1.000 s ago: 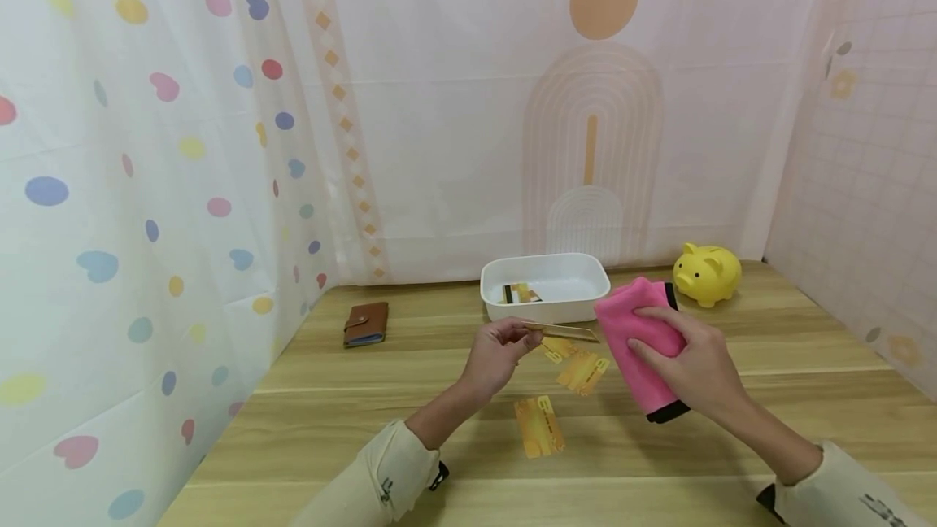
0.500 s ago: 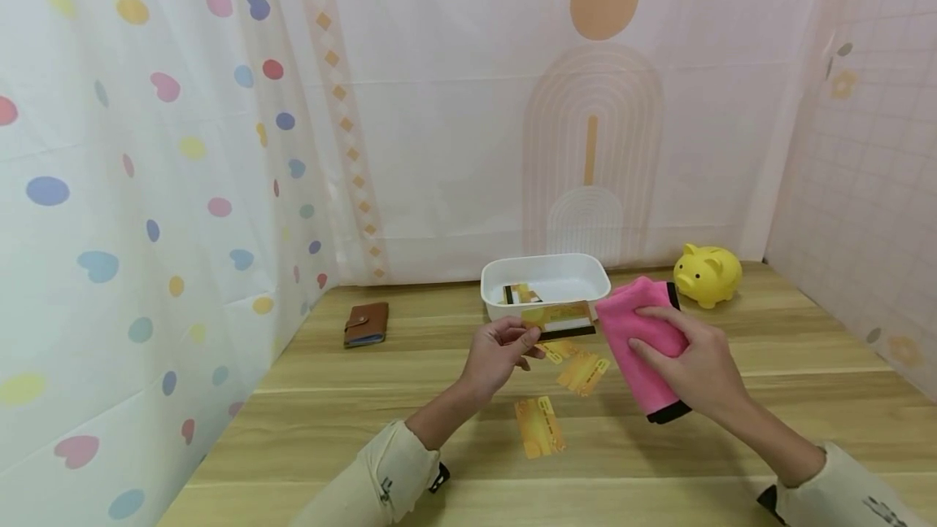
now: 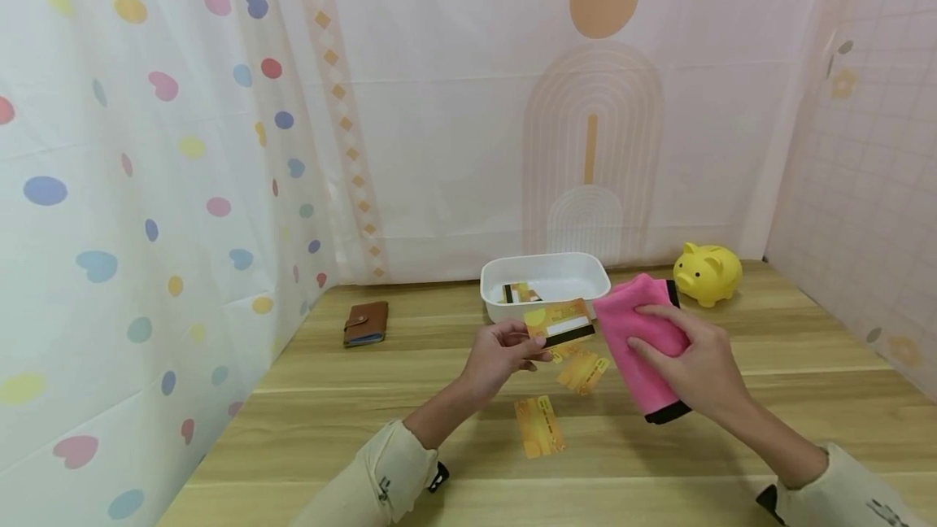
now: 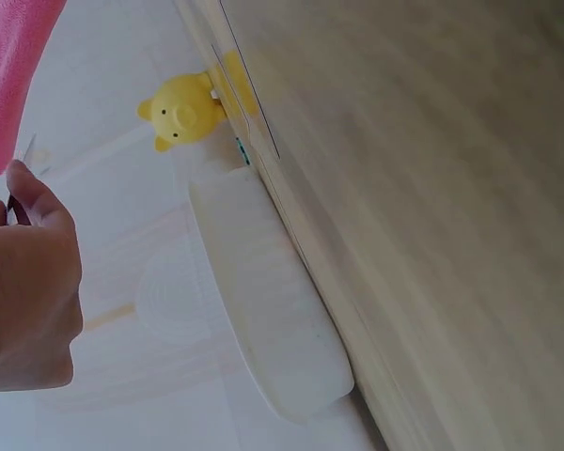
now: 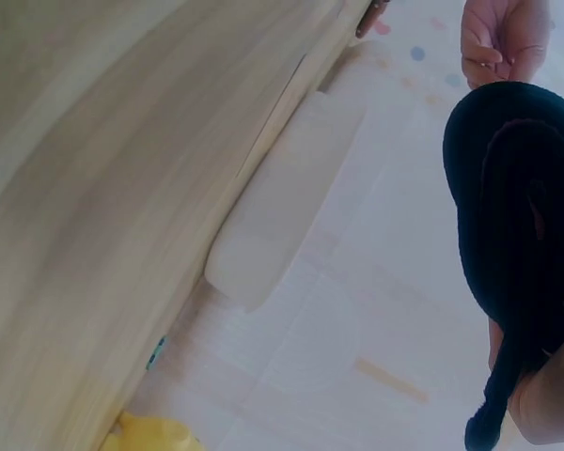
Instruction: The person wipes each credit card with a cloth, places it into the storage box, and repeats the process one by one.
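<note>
Between thumb and fingers, my left hand pinches a golden bank card, its back with the black stripe and white strip turned toward me. My right hand grips a folded pink cloth with black edging, held just right of the card. Beneath them on the table lie more golden cards: one below the held card, partly overlapping another that is mostly hidden, and one nearer me. In the right wrist view, the cloth's dark folded edge hides most of the right hand.
Behind the hands stands a white plastic bin with striped cards inside. A brown snap wallet lies at the left of the wooden table. At the back right sits a yellow piggy bank. Curtains surround the table.
My left hand has tilted the card up from nearly edge-on, so its striped back now faces me. The right hand and the cloth have stayed almost still.
</note>
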`<state>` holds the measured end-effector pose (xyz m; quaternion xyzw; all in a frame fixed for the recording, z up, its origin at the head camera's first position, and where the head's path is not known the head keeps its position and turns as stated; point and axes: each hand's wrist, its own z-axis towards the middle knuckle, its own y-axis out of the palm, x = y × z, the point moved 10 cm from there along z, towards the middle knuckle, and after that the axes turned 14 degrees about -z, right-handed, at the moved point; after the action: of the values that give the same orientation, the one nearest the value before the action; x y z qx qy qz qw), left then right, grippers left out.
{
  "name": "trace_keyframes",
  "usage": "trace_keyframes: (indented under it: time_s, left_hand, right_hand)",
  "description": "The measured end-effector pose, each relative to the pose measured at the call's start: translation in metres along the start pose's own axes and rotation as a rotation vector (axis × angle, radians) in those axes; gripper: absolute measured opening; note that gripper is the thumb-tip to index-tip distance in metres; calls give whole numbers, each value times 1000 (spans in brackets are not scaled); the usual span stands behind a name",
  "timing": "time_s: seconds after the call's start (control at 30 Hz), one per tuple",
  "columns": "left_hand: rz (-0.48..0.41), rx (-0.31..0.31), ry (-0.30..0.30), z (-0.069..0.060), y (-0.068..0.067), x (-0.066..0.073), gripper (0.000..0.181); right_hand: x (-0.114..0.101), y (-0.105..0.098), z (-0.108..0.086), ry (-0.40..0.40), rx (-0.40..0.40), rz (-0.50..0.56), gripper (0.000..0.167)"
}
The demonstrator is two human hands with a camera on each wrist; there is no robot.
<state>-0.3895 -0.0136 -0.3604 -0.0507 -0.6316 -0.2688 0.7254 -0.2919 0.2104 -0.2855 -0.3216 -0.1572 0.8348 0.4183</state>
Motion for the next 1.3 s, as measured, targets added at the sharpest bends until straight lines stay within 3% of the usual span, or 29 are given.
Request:
trace_keyframes:
  time_s: [0.23,0.6,0.83,0.97,1.3]
  left_hand:
    - [-30,-47,-37,-2,6,-3,21]
    - [-172,-124,-141,-5,19,-9,31]
    - [-248,-181,-180,-9,29,-11,15]
    - [-215,-221,-183,-11,36,-10,10]
    - [-99,-197,-151,-12,34,-8,4]
  right_hand:
    - [-6,2,-1,-5,-11,28,37]
    - [-15,5,-2,-13,-19,54,36]
    - [-18,7,-2,-12,-31,66,36]
    - [-20,8,-2,-18,-29,59,36]
    - [-23,11,-2,-16,-45,61,36]
